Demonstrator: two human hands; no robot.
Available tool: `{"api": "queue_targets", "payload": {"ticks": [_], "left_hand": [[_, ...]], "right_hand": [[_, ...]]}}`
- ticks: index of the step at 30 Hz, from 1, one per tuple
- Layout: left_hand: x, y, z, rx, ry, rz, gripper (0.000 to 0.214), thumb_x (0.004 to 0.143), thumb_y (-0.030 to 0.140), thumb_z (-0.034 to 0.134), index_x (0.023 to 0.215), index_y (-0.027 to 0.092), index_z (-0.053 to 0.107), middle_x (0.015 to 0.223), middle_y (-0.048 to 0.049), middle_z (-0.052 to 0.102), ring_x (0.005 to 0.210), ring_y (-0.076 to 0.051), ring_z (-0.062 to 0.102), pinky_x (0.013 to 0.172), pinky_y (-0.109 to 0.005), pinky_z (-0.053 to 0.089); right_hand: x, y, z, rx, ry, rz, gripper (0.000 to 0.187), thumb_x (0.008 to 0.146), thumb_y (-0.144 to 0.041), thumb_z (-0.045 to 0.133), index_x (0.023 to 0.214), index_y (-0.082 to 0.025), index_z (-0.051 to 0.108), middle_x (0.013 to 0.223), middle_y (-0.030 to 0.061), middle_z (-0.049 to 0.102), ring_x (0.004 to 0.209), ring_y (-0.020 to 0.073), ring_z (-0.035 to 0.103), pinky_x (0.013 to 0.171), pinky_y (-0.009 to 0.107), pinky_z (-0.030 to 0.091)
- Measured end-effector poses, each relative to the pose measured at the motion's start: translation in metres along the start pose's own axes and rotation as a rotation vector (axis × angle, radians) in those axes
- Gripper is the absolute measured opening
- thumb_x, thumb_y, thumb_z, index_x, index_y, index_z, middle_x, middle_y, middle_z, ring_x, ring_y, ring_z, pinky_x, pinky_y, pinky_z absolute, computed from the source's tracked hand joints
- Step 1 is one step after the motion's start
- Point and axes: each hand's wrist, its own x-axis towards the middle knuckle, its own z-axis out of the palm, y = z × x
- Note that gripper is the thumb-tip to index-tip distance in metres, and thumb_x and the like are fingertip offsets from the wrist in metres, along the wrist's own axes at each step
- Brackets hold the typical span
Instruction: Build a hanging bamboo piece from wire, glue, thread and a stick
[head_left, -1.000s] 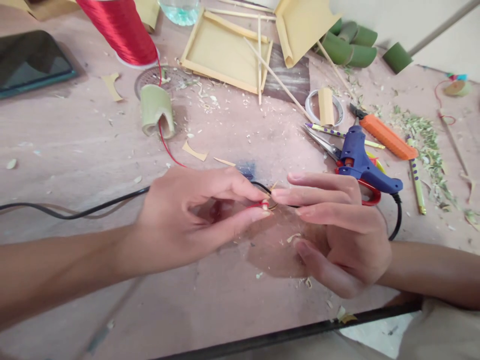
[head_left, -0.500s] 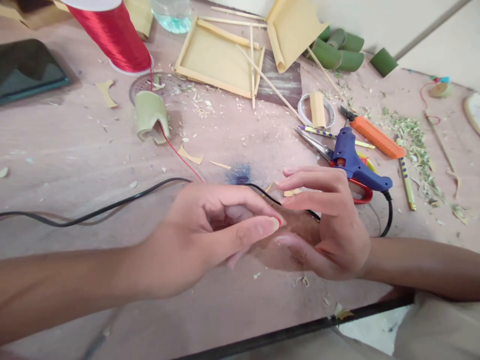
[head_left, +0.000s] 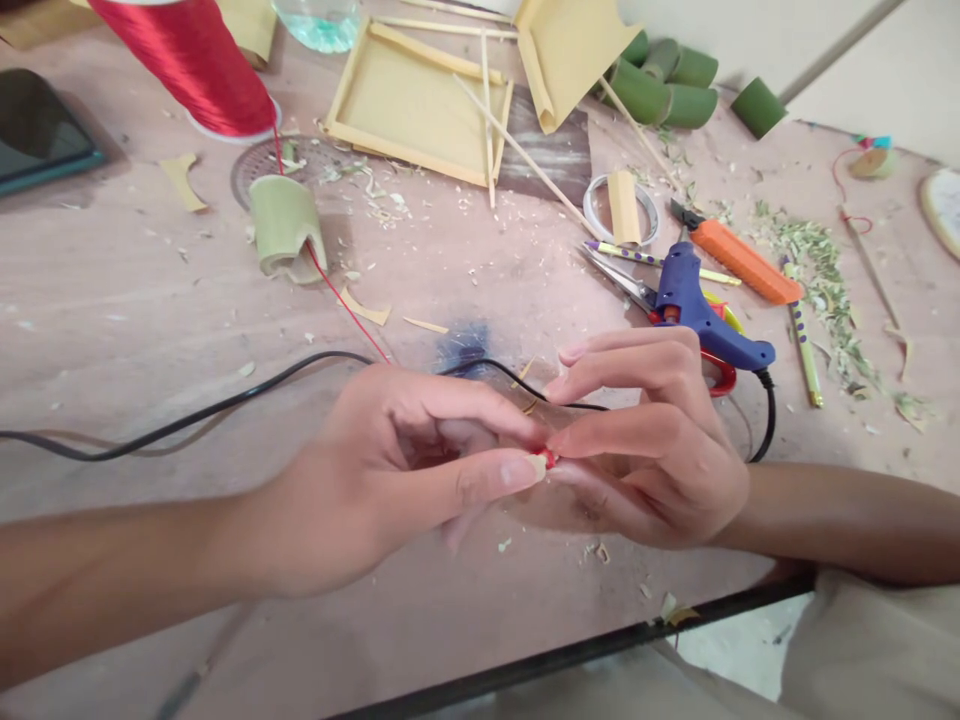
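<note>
Between my left thumb and index finger is a small red bit of wound thread [head_left: 548,458]. My left hand [head_left: 420,450] is closed in a pinch on it. At the same spot, the thumb and index finger of my right hand [head_left: 660,440] pinch its other side; the remaining fingers are curved above. A red thread [head_left: 349,308] runs from a cut bamboo piece [head_left: 286,225] toward my left hand and goes out of sight behind it. Behind the bamboo stands a large spool of red thread [head_left: 195,65]. The far end of what I pinch is covered by my fingers.
Right of my hands lie a blue glue gun [head_left: 705,315], scissors [head_left: 622,280], an orange cutter [head_left: 746,262] and a tape roll [head_left: 592,205]. A black cable [head_left: 225,405] crosses the table. Farther back are a paper tray [head_left: 420,100], green bamboo pieces [head_left: 660,85] and a phone [head_left: 37,130].
My right thumb and index finger have come together at the red thread bit in my left hand; before, they were apart. The whole view has shifted slightly.
</note>
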Motion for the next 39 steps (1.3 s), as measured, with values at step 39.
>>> {"api": "queue_targets", "payload": {"ticks": [39], "left_hand": [[-0.0024, -0.005, -0.0099, -0.015, -0.033, 0.085, 0.011, 0.096, 0.025, 0.085, 0.099, 0.016, 0.079, 0.06, 0.0039, 0.07, 0.048, -0.006, 0.05, 0.044, -0.011, 0.037]], "right_hand": [[-0.0007, 0.0012, -0.0035, -0.033, -0.057, -0.083, 0.044, 0.084, -0.017, 0.065, 0.127, -0.014, 0.075, 0.129, 0.0085, 0.077, 0.119, 0.0222, 0.073, 0.106, 0.039, 0.064]]}}
